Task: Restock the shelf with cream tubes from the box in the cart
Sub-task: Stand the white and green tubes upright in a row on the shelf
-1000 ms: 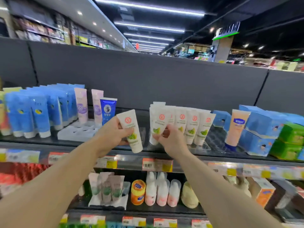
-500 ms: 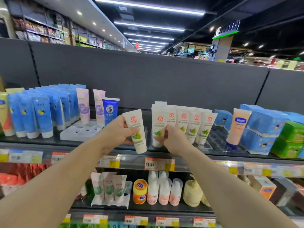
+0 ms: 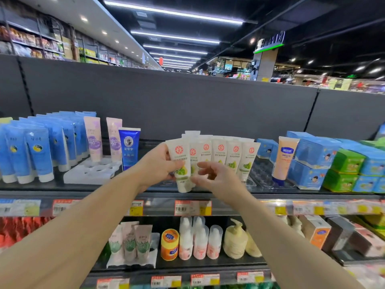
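Note:
My left hand [image 3: 156, 165] grips a white cream tube [image 3: 181, 163] with a red round logo and green fruit picture, cap down, at the left end of a row of matching white tubes [image 3: 229, 157] on the upper shelf [image 3: 104, 189]. The held tube stands just in front of the row's leftmost tube. My right hand [image 3: 214, 177] hovers beside it with loosely curled fingers, holding nothing, in front of the row. The box and the cart are out of sight.
Blue tubes [image 3: 39, 151], two pale purple tubes [image 3: 93, 140], a dark blue tube [image 3: 128, 151] and an empty white tray [image 3: 91, 172] stand to the left. An orange tube [image 3: 284, 159] and blue and green boxes [image 3: 337, 165] stand right. Bottles and jars fill the lower shelf.
My left hand has carried the tube rightward up against the row. My right hand has let go of the row's tube and drawn back, fingers loosened.

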